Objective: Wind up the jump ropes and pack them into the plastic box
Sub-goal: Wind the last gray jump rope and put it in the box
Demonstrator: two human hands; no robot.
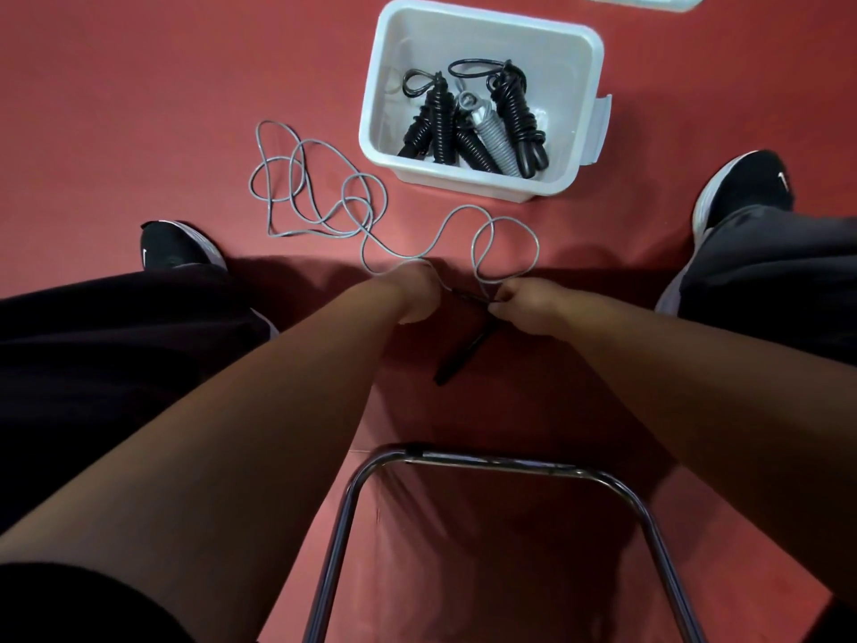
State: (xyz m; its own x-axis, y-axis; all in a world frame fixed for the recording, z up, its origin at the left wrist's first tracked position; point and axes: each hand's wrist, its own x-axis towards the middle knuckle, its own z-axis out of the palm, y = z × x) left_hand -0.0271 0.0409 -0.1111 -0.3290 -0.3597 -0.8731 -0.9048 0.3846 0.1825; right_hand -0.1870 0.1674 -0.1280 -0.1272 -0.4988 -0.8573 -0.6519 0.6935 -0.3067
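Note:
A loose grey jump rope (324, 201) lies in tangled loops on the red floor, left of the white plastic box (579, 48). Its near end runs up to my hands. My left hand (415, 294) grips the rope close to one black handle (466, 297). My right hand (519, 301) pinches the rope's other strand, and a second black handle (463, 352) hangs below it. Inside the box lie several wound ropes, black ones (438, 120) and a grey one (491, 134).
My two black shoes (176, 245) (742, 187) stand either side of the rope and box. A chrome chair frame (487, 461) sits between my legs near the bottom. A pale lid (644, 0) shows at the top edge.

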